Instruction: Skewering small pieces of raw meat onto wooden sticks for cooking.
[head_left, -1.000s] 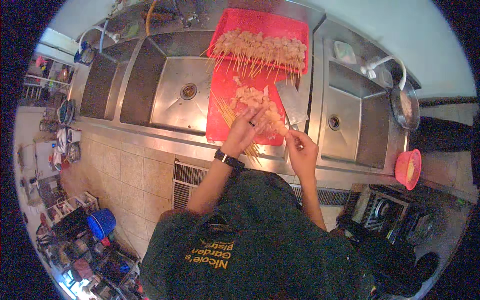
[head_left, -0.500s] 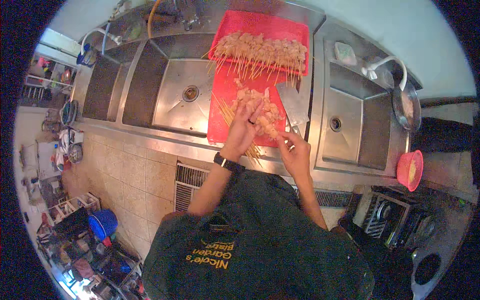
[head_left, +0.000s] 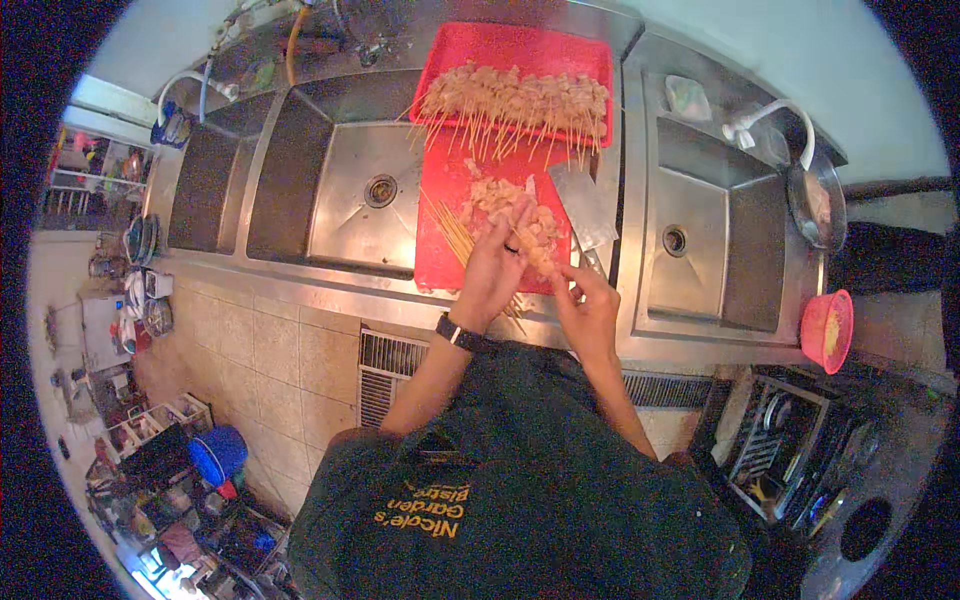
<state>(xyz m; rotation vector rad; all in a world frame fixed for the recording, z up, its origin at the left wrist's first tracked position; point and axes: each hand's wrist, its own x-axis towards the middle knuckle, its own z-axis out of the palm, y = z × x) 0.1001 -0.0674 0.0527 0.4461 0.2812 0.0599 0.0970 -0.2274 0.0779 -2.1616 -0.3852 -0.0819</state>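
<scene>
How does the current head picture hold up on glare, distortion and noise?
Head view: the steel counter's front edge bows with the fisheye; bright glare whitens part of the middle sink basin; grain speckles the dark shirt; soft detail at the right hand leaves its grip on the raw meat unclear.

Right hand [head_left: 587, 308] now nearer the left hand [head_left: 492, 273]

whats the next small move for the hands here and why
Probably the left hand should ease some loose meat toward the right hand: both hands are close together at the meat, bare skewers lie on the red board, and meat-loaded skewers crowd the red tray.
</scene>
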